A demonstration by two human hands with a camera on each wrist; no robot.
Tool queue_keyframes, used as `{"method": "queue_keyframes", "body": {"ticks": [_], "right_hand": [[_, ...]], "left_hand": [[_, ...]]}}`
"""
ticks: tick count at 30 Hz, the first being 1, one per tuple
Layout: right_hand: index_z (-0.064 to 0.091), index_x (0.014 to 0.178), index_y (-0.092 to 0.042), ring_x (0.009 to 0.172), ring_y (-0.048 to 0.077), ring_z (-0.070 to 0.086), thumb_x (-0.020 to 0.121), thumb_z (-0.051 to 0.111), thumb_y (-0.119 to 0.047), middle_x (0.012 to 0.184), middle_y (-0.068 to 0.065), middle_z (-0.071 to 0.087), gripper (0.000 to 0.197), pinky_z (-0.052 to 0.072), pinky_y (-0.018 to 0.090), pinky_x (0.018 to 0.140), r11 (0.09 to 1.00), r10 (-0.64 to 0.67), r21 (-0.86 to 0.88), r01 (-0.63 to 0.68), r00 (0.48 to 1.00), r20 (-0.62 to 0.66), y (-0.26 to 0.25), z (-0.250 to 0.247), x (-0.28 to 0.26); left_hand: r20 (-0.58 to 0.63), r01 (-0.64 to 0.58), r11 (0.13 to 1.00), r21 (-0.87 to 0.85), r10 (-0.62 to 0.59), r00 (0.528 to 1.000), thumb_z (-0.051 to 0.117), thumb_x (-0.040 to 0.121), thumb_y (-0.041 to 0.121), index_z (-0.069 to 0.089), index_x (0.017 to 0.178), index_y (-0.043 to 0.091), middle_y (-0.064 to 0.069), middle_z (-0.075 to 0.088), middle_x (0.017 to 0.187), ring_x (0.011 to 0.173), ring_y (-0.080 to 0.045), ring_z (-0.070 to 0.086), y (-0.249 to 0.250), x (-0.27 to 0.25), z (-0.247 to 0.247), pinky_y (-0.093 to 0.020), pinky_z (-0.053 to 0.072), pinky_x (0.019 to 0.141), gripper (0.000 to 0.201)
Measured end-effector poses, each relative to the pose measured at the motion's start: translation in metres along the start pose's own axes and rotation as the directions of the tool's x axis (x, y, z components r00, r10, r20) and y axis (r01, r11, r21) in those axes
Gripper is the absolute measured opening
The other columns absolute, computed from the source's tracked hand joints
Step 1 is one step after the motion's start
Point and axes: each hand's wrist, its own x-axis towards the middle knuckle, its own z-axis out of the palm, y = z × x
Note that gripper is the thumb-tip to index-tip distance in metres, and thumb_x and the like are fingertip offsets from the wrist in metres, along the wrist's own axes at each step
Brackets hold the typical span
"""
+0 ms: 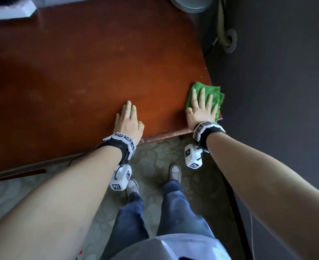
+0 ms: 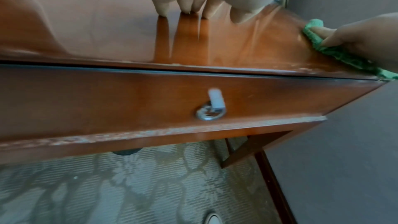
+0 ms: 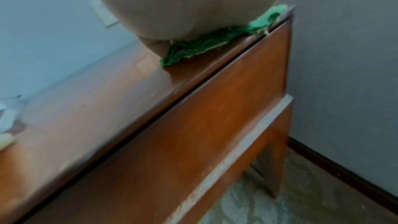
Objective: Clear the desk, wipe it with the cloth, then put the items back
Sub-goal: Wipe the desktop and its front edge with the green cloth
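A reddish-brown wooden desk [image 1: 79, 81] fills the head view. At its front right corner lies a folded green cloth [image 1: 216, 92], slightly overhanging the right edge. My right hand [image 1: 201, 107] presses flat on the cloth with straight, spread fingers; in the right wrist view the palm [image 3: 183, 6] covers most of the cloth [image 3: 193, 48]. My left hand [image 1: 129, 119] rests flat on the bare desk top near the front edge, to the left of the cloth, holding nothing. The left wrist view shows its fingers [image 2: 185, 6] on the shiny top and the cloth [image 2: 344, 57] at right.
A white object [image 1: 10, 10] sits at the desk's far left corner and a grey round base [image 1: 190, 4] at the far right. A drawer front with a metal ring pull [image 2: 210, 111] lies under the top. A grey wall [image 1: 276, 91] borders the desk's right side. Patterned carpet below.
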Motion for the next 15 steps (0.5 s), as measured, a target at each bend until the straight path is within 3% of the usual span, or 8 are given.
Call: {"method": "queue_keyframes", "body": {"ticks": [2,4,6,8,10,12,15], "right_hand": [[-0.009,0.156,-0.031,0.149,0.032,-0.015,0.096,0.031,-0.037,0.163,0.000,-0.017,0.072,-0.008,0.056,0.118,0.999,0.052,0.016,-0.051,0.999,-0.006,0.009,-0.007,0.006],[-0.011,0.156,-0.028,0.149,0.034,-0.015,0.094,0.033,-0.040,0.163,0.002,-0.018,0.076,-0.009,0.058,0.117,0.999,0.010,-0.035,-0.011,1.000,-0.010,-0.004,-0.003,0.002],[-0.012,0.156,-0.028,0.149,0.033,-0.016,0.094,0.032,-0.045,0.162,0.002,-0.019,0.077,-0.009,0.058,0.117,0.971,-0.200,-0.125,0.205,0.978,0.054,-0.025,0.009,-0.011],[-0.010,0.156,-0.030,0.149,0.031,-0.016,0.096,0.028,-0.046,0.163,0.000,-0.018,0.072,-0.008,0.056,0.118,0.879,-0.415,-0.187,0.440,0.896,0.156,-0.035,0.018,-0.025],[-0.010,0.155,-0.032,0.149,0.029,-0.017,0.098,0.025,-0.045,0.162,-0.002,-0.019,0.068,-0.009,0.054,0.119,0.837,-0.481,-0.195,0.511,0.858,0.182,-0.022,0.018,-0.024],[-0.013,0.155,-0.033,0.149,0.029,-0.017,0.099,0.024,-0.046,0.162,-0.003,-0.020,0.068,-0.009,0.053,0.119,0.882,-0.421,-0.175,0.436,0.899,0.119,0.007,0.011,-0.013],[-0.011,0.155,-0.032,0.150,0.031,-0.013,0.099,0.025,-0.046,0.163,-0.002,-0.017,0.068,-0.006,0.054,0.119,0.971,-0.218,-0.098,0.217,0.976,-0.001,0.057,-0.008,0.008]], "left_hand": [[0.010,0.042,0.999,-0.008,-0.041,0.999,0.044,0.096,0.022,0.020,0.153,0.002,-0.010,0.004,0.164,0.150,-0.032,0.004,0.028,0.005,0.008,-0.047,0.010,0.121,0.066],[0.001,0.111,0.994,-0.022,-0.111,0.994,0.046,0.095,0.023,0.017,0.153,0.000,-0.012,0.002,0.164,0.149,-0.036,0.003,0.046,0.007,0.015,-0.048,0.010,0.121,0.069],[-0.015,0.166,0.986,-0.023,-0.167,0.986,0.048,0.093,0.021,0.017,0.153,-0.002,-0.013,0.002,0.163,0.149,-0.036,0.004,0.054,0.008,0.021,-0.049,0.011,0.120,0.071],[-0.028,0.202,0.979,-0.025,-0.203,0.979,0.049,0.091,0.019,0.017,0.153,-0.002,-0.014,0.003,0.163,0.149,-0.036,0.006,0.059,0.009,0.024,-0.049,0.012,0.120,0.072],[-0.038,0.219,0.976,-0.020,-0.220,0.975,0.049,0.092,0.020,0.017,0.153,-0.002,-0.013,0.004,0.163,0.150,-0.034,0.006,0.062,0.010,0.024,-0.048,0.013,0.120,0.072],[-0.039,0.238,0.971,-0.012,-0.239,0.970,0.048,0.093,0.021,0.017,0.153,-0.002,-0.013,0.003,0.163,0.150,-0.034,0.006,0.064,0.011,0.024,-0.048,0.013,0.120,0.071],[-0.041,0.286,0.958,-0.019,-0.286,0.957,0.046,0.094,0.024,0.015,0.153,-0.001,-0.013,0.001,0.164,0.150,-0.032,0.004,0.072,0.012,0.026,-0.047,0.012,0.121,0.071]]}}
